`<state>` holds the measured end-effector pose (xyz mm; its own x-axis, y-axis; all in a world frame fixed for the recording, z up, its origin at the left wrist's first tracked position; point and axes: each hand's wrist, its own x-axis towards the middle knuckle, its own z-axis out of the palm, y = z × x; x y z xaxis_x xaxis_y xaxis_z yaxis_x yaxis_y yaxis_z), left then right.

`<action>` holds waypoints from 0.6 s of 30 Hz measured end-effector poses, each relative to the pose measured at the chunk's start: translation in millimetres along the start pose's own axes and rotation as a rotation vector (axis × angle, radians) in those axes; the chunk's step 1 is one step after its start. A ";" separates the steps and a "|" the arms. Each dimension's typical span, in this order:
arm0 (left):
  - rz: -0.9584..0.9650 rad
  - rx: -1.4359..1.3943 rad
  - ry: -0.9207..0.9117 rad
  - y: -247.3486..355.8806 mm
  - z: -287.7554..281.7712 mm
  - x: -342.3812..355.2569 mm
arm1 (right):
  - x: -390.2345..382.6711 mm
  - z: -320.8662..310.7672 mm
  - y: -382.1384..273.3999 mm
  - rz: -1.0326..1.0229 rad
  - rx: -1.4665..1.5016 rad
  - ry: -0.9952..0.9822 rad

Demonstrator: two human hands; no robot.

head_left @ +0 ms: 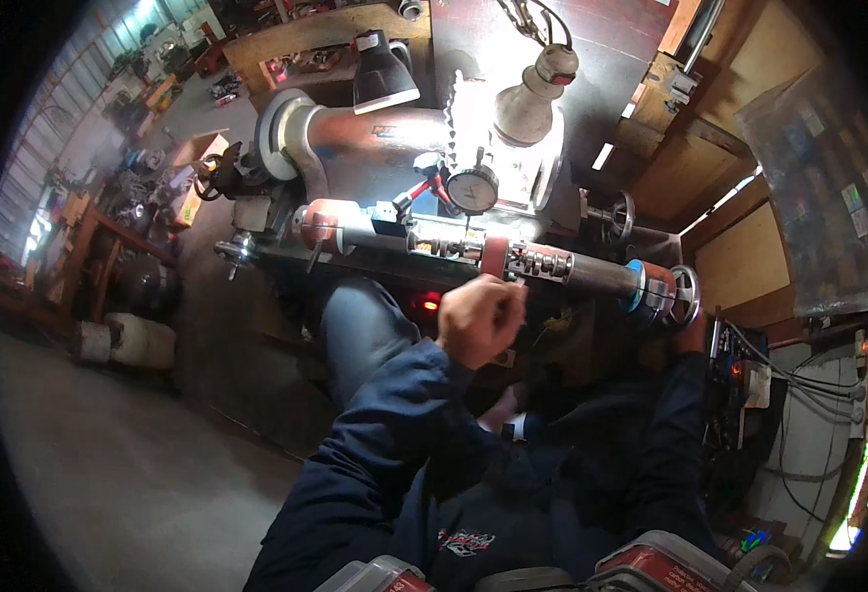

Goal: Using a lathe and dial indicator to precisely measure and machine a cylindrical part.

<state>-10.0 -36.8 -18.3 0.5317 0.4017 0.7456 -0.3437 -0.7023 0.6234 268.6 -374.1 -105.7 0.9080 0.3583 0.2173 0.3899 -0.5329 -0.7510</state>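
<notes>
A metal shaft with several lobes [550, 263] lies horizontally across the machine between two end heads. A reddish-brown strip [494, 259], which looks like abrasive cloth, passes over the shaft's middle. Just below it, my left hand [480, 321] is closed, fingers curled around the strip's lower end. Over the shaft stands a round dial gauge [474, 188] on a red jointed arm [420, 189]. At the far right my right hand [689, 335] is dim, beside the lower edge of a handwheel [686, 295]; shadow hides its fingers.
A pale work lamp [529, 97] shines down behind the gauge. A black jug-like container [382, 71] stands on the machine at the back. Another handwheel [619, 214] sits behind the right end. Cables [807, 385] hang at the right. A whitish canister [138, 340] lies on the left floor.
</notes>
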 end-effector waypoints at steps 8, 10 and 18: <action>-0.104 -0.055 -0.755 -11.5 50.2 -33.4 | -31.5 -15.9 -4.0 0.033 0.151 -0.105; -0.113 -0.033 -0.789 -13.9 56.8 -37.9 | -41.6 -30.5 -10.4 0.069 0.270 -0.210; -0.103 0.069 -1.015 -21.6 74.6 -48.9 | -35.3 -47.2 -62.1 0.008 0.273 -0.010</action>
<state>29.3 -85.1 -85.8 0.9720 -0.2034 0.1180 -0.2314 -0.7376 0.6344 219.5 -389.8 -37.3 0.9090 0.3627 0.2054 0.3256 -0.3102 -0.8932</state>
